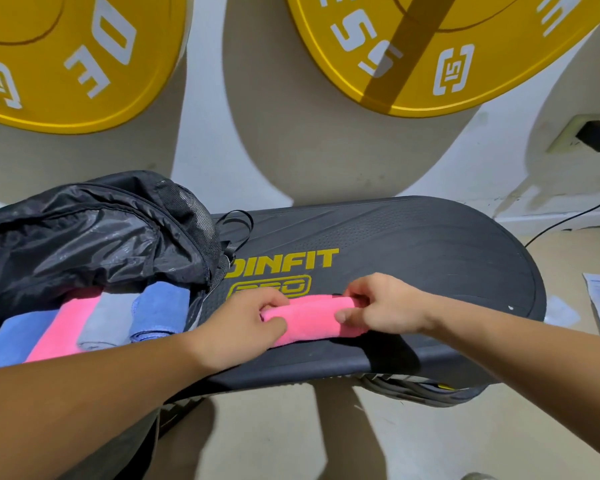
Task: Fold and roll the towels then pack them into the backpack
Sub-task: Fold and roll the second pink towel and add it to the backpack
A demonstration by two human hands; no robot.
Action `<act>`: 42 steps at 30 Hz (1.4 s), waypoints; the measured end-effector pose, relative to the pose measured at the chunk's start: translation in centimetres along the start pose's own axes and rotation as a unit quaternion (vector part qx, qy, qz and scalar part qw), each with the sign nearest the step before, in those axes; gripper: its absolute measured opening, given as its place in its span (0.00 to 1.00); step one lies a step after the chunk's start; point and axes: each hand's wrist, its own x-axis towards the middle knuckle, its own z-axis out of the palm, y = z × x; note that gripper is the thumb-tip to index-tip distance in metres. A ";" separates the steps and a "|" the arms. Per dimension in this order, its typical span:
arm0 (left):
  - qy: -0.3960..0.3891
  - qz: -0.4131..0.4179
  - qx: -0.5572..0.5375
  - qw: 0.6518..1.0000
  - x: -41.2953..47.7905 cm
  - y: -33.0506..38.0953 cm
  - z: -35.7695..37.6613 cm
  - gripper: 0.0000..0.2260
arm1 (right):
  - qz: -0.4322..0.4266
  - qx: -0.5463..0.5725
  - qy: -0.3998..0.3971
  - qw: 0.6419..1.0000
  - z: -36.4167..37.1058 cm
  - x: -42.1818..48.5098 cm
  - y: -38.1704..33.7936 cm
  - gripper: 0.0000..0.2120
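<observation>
Curled round the left end of the pink towel (312,315), my left hand (253,320) grips it; my right hand (378,306) pinches the right end. It is a soft, fuzzy tube lying across the board (413,244). Far left, the crinkly black nylon backpack (84,237) gapes, holding plush rolls side by side: blue roll (11,341), pink roll (66,327), grey roll (108,320), second blue roll (160,313). The board is dark, oval, matte, finely dotted.
</observation>
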 end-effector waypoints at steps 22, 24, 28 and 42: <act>-0.017 -0.022 -0.012 1.000 0.1 0.4 0.3 0.09 | -0.154 -0.111 -0.001 0.982 1.2 -0.1 -1.5 0.16; -0.027 -0.041 -0.022 0.999 0.1 0.5 0.4 0.12 | -0.154 -0.103 -0.002 0.983 1.2 -0.2 -1.9 0.17; -0.067 -0.033 -0.051 0.996 -0.2 0.9 0.8 0.17 | -0.164 -0.080 -0.008 0.983 1.3 -0.2 -2.1 0.16; -0.052 -0.012 0.106 0.993 -4.5 3.3 -10.1 0.19 | -0.134 0.103 -0.040 0.985 0.0 1.5 -12.2 0.22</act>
